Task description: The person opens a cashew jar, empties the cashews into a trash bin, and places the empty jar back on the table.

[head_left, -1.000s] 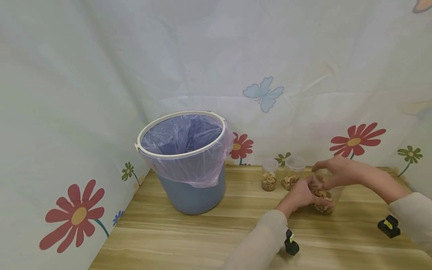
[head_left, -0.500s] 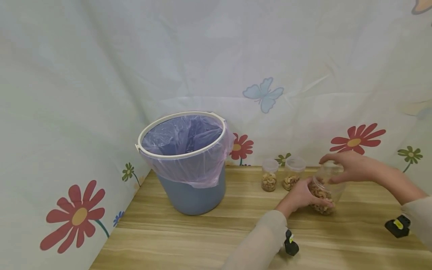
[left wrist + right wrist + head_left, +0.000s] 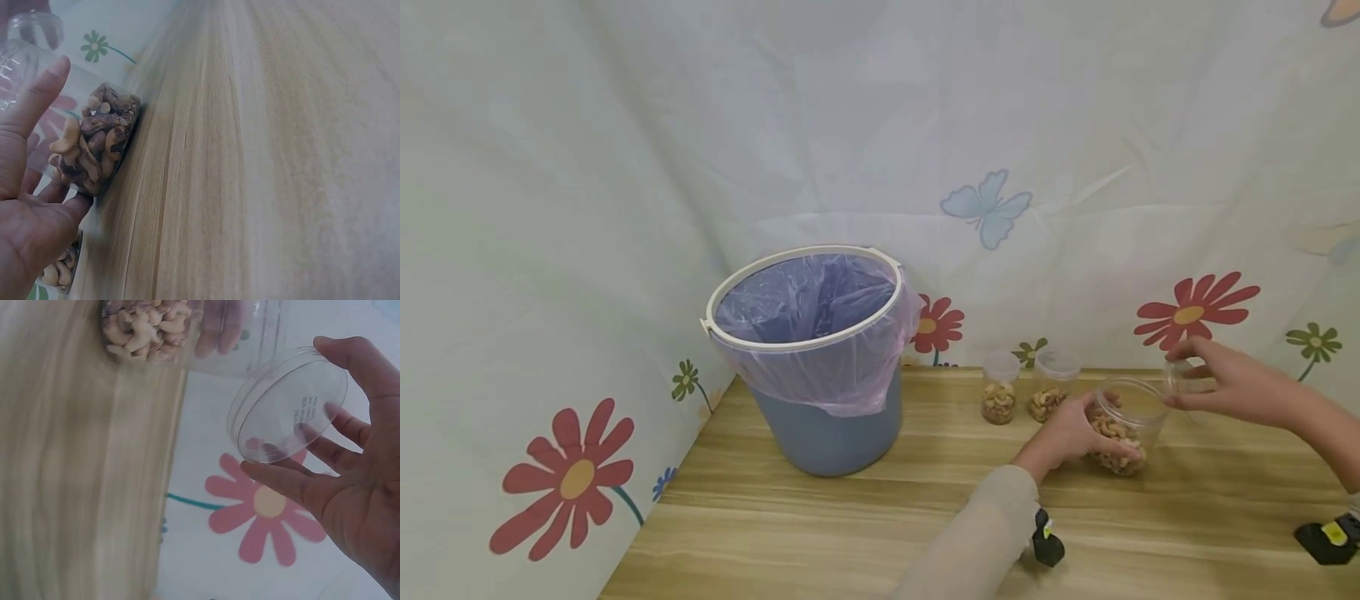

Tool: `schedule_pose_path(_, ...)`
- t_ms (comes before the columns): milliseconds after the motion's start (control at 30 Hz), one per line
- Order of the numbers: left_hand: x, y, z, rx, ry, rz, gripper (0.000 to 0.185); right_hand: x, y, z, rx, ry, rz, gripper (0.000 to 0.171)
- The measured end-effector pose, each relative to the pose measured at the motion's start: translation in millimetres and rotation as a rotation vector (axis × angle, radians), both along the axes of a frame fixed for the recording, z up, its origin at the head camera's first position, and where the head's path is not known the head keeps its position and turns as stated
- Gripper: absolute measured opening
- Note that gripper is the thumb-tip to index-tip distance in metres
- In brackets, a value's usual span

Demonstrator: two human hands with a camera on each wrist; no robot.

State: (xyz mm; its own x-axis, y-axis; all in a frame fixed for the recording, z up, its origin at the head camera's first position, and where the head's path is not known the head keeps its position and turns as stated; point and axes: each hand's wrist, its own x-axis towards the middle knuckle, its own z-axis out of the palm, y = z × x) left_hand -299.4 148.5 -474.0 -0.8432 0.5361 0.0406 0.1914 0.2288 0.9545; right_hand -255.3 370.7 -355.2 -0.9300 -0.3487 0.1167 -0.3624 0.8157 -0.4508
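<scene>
A clear jar (image 3: 1138, 417) with cashew nuts (image 3: 94, 147) in its lower part stands upright on the wooden table, its mouth uncovered. My left hand (image 3: 1071, 429) grips it from the left, thumb across the front and fingers behind. To the right of the jar's rim, my right hand (image 3: 1240, 387) holds a clear round lid (image 3: 287, 406) by its edge, between thumb and fingertips. In the head view the lid (image 3: 1178, 379) is tipped on edge beside the jar, apart from its mouth. Small printed text shows on the lid in the right wrist view.
Two lidded jars of nuts, a narrow jar (image 3: 999, 387) and a wider jar (image 3: 1052, 385), stand left of the held one near the back curtain. A blue bin (image 3: 835, 433) lined with a pink bag (image 3: 850, 387) stands further left on the table (image 3: 820, 533).
My right hand has lifted the lid off the jar and carried it to the right. My left hand keeps its grip on the jar, which stays in place.
</scene>
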Motion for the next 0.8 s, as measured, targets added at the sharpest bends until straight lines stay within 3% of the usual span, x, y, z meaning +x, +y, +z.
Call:
schedule_pose_path(333,0.7,0,-0.7,0.016,-0.01,0.002,0.064,11.0,19,-29.2,-0.186,-0.132,-0.105,0.075)
schedule_pose_path(567,-1.0,0,0.1,0.0,0.018,0.001,0.066,11.5,22,-44.7,-0.217,-0.217,-0.033,0.08)
schedule_pose_path(800,-0.7,1,-2.1,-0.023,0.03,0.015,0.065,13.4,24,-62.5,-0.211,-0.206,-0.002,0.076)
